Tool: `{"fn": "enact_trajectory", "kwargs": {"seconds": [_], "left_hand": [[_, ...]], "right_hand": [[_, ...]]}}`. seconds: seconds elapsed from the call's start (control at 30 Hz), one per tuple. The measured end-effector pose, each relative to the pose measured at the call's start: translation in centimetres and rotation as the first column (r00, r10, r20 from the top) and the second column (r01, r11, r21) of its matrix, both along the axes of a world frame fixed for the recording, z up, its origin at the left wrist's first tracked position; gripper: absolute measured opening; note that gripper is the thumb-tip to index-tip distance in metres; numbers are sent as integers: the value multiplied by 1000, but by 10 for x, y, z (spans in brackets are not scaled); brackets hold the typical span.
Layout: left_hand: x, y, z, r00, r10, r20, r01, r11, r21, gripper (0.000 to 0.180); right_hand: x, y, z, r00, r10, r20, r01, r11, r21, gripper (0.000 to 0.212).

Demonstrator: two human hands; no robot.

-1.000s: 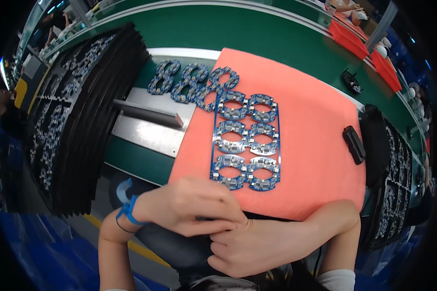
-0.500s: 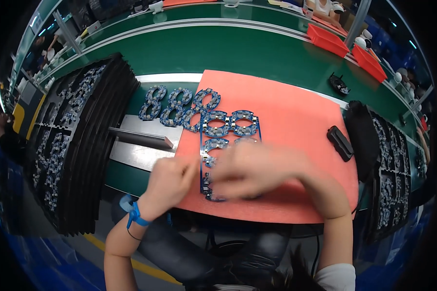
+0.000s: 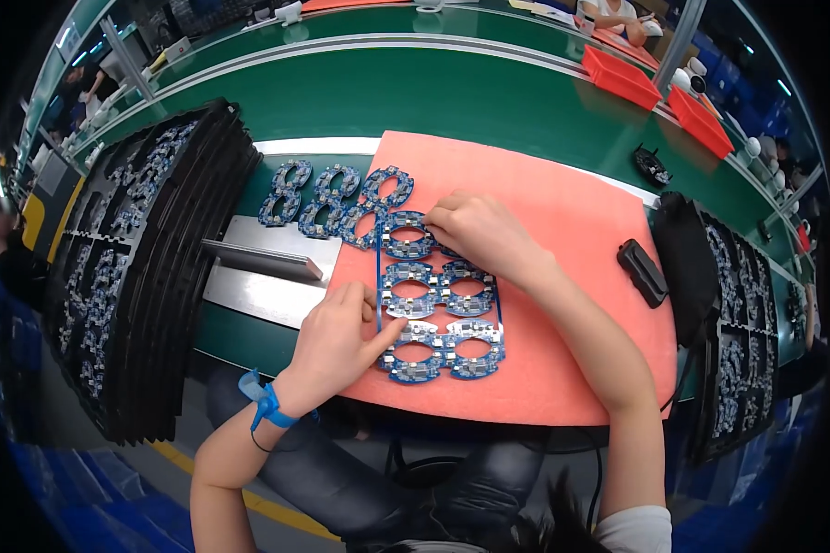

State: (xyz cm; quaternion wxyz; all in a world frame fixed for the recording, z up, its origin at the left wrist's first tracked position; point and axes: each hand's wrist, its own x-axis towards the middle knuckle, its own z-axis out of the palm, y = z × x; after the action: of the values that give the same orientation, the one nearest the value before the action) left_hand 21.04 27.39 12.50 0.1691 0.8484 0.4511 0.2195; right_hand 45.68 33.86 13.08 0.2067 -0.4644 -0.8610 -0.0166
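Note:
A panel of ring-shaped blue circuit boards (image 3: 429, 307) lies flat on a pink mat, its rings joined in two columns with thin rails along the sides. My left hand (image 3: 334, 339), wearing a blue wrist strap (image 3: 266, 403), holds the panel's left edge, the thumb on the board and the fingers bent beside the rail. At the panel's far end, my right hand (image 3: 475, 230) pinches near the top rings and covers part of the far right one. Several separate figure-eight circuit boards (image 3: 329, 201) lie just beyond to the left, one touching or overlapping the panel's corner.
Stacked black trays (image 3: 171, 276) of circuit boards rise at the left, and more board-filled trays (image 3: 745, 323) stand at the right. The pink mat (image 3: 581, 276) bears a black device (image 3: 644, 273). A metal plate with an upright bar (image 3: 263, 260) sits left. Red bins (image 3: 621, 76) line the far side.
My right hand has moved away from the near part of the panel to its far end, uncovering the lower rings. My left hand has shifted slightly, its thumb now reaching onto the panel.

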Motion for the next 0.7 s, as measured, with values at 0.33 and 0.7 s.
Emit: {"fn": "enact_trajectory", "kwargs": {"seconds": [0.33,0.7], "left_hand": [[10,-3,-6,976,-79,205,117,977,-180,38],[10,-6,-2,992,-118,55,122,989,-88,36]], "right_hand": [[2,-10,18,993,-120,3,120,992,-34,14],[58,7,15,988,-143,-52,137,985,-103,18]]}}
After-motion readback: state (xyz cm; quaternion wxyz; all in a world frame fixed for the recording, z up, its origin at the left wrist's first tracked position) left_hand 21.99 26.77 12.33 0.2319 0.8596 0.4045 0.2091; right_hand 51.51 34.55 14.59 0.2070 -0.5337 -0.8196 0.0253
